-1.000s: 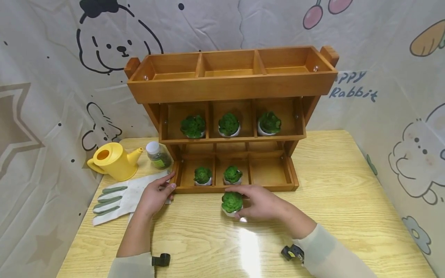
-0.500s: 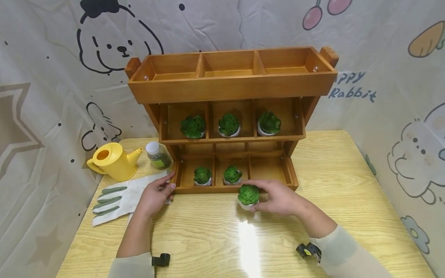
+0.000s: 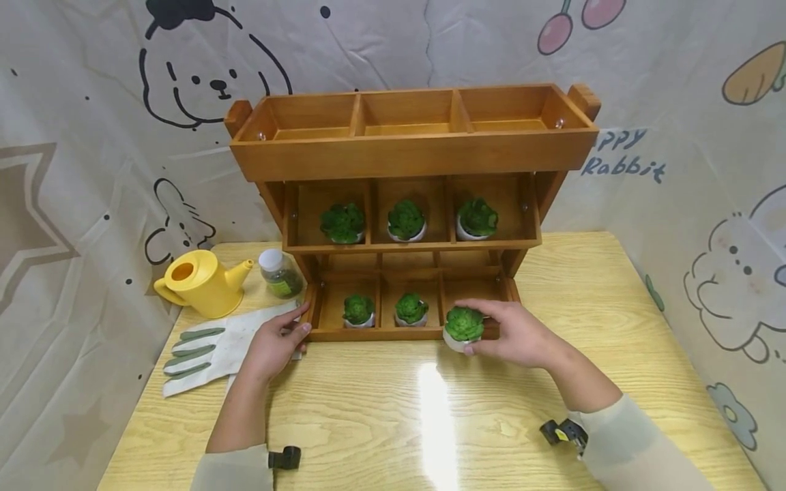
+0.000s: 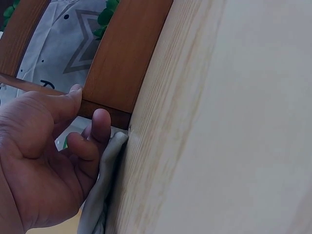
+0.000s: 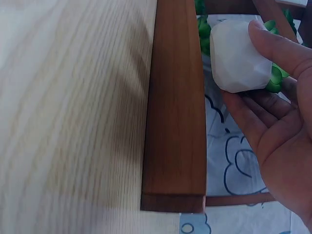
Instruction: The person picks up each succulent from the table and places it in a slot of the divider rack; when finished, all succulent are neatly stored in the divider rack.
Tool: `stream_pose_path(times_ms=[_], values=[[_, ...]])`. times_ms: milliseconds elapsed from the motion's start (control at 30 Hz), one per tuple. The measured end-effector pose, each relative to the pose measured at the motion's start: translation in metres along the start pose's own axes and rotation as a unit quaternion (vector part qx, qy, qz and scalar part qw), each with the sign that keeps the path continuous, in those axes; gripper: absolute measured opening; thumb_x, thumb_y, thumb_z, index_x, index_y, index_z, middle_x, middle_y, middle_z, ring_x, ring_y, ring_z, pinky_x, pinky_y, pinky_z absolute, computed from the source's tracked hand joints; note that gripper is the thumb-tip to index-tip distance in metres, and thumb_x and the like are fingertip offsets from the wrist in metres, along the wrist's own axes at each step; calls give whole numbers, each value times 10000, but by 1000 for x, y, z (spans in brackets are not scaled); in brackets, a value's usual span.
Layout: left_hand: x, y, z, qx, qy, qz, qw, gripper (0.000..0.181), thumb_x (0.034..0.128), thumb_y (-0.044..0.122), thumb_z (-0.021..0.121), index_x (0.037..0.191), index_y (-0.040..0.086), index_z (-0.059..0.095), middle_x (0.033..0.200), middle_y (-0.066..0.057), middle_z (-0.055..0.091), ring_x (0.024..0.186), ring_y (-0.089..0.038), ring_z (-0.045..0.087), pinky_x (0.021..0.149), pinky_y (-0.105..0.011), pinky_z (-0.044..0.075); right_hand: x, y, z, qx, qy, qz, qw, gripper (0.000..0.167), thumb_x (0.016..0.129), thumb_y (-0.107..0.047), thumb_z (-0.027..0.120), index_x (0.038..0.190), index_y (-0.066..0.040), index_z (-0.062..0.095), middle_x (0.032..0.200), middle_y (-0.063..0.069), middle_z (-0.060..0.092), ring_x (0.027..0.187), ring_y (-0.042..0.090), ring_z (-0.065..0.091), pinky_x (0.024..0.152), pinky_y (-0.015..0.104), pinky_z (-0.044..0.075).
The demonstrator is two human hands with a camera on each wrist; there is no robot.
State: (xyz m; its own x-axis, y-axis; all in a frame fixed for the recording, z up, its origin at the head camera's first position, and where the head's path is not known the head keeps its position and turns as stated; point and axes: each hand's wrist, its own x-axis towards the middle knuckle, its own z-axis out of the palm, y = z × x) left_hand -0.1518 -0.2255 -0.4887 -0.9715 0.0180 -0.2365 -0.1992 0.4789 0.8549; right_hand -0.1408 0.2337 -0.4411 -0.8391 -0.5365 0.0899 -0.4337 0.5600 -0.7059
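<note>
My right hand [image 3: 516, 334] holds a small green artificial succulent [image 3: 464, 324] in a white faceted pot [image 5: 239, 56], thumb on one side and fingers on the other. It hangs at the front rail of the lowest tier, before the right compartment. My left hand [image 3: 273, 344] grips the left end of that tier on the brown wooden plant stand [image 3: 411, 155]; the left wrist view shows thumb and finger at the corner. A potted succulent [image 3: 358, 310] stands in the lower left compartment, another potted succulent [image 3: 410, 309] in the lower middle one.
Three potted succulents [image 3: 406, 219] occupy the middle tier, one per compartment. Left of the stand are a yellow watering can [image 3: 205, 285], a white-capped jar [image 3: 280, 274] and white-green gloves [image 3: 215, 348] on the wooden table [image 3: 362, 423]. A printed cloth [image 3: 381, 48] hangs behind.
My right hand has carried the potted succulent rightward and slightly up, from before the middle compartment to the front of the lower right one. My left hand has stayed at the stand's left end.
</note>
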Motion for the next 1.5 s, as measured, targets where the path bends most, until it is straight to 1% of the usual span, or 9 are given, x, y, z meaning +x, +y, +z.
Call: stream_pose_path(times_ms=[200, 300, 467, 700, 733, 967, 1133, 1300, 1500], values=[[1, 0, -1, 39, -26, 34, 10000, 520, 1056, 238, 641, 1557, 238, 504, 1112, -153, 644, 787, -252, 685, 689, -326, 555, -1, 8, -8, 167, 68, 183, 9997, 780, 817, -211, 917, 1494, -94, 547, 1248, 38, 693, 1087, 202, 698, 921, 452, 573], [2, 0, -1, 39, -41, 1, 10000, 519, 1058, 250, 637, 1559, 252, 500, 1118, -151, 644, 793, -248, 683, 696, -326, 556, -1, 11, -12, 257, 93, 277, 9992, 782, 820, -211, 915, 1497, -92, 542, 1236, 67, 695, 1063, 225, 712, 877, 465, 586], [2, -1, -1, 51, -57, -49, 10000, 516, 1060, 270, 632, 1559, 273, 498, 1123, -148, 644, 804, -243, 680, 706, -327, 554, -1, 15, -16, 167, 171, 414, 9989, 772, 829, -207, 907, 1502, -111, 541, 1208, 91, 700, 999, 233, 724, 807, 452, 590], [2, 0, 0, 81, -30, -59, 9999, 516, 1058, 265, 636, 1556, 273, 502, 1098, -146, 655, 796, -241, 679, 703, -320, 551, 1, 22, -16, 209, 255, 554, 9979, 774, 841, -196, 896, 1511, -85, 524, 1240, 149, 673, 1059, 296, 717, 856, 503, 579], [2, 0, 0, 82, -22, -58, 9999, 516, 1058, 261, 636, 1556, 271, 503, 1095, -146, 655, 793, -240, 678, 701, -319, 552, 1, 23, -16, 192, 262, 582, 9978, 776, 842, -205, 896, 1512, -88, 524, 1233, 146, 674, 1051, 290, 718, 853, 498, 580], [2, -1, 0, 54, -14, -19, 10000, 516, 1061, 248, 632, 1559, 260, 499, 1095, -149, 652, 786, -233, 676, 692, -316, 558, 6, 29, -16, 71, 307, 716, 9969, 767, 865, -323, 876, 1517, -132, 521, 1168, 101, 689, 964, 195, 705, 783, 333, 570], [1, -2, 0, 38, -20, 0, 10000, 518, 1061, 244, 631, 1561, 253, 496, 1090, -151, 653, 779, -237, 676, 685, -316, 555, 11, 31, -14, 99, 409, 718, 9965, 757, 869, -310, 873, 1516, -130, 522, 1204, 123, 677, 1002, 209, 702, 806, 356, 578], [0, -2, 0, 7, -17, -6, 10000, 518, 1061, 235, 631, 1561, 244, 496, 1093, -154, 646, 781, -240, 677, 681, -316, 558, 16, 34, -10, 168, 418, 772, 9960, 758, 875, -301, 868, 1522, -130, 512, 1230, 134, 667, 1055, 240, 702, 834, 369, 583], [1, -2, 0, 53, -4, -36, 10000, 514, 1064, 229, 625, 1561, 250, 497, 1094, -152, 647, 784, -236, 672, 686, -313, 559, 23, 38, -3, 33, 353, 793, 9962, 763, 868, -344, 869, 1519, -150, 522, 1227, 95, 683, 1077, 243, 701, 861, 418, 580]])
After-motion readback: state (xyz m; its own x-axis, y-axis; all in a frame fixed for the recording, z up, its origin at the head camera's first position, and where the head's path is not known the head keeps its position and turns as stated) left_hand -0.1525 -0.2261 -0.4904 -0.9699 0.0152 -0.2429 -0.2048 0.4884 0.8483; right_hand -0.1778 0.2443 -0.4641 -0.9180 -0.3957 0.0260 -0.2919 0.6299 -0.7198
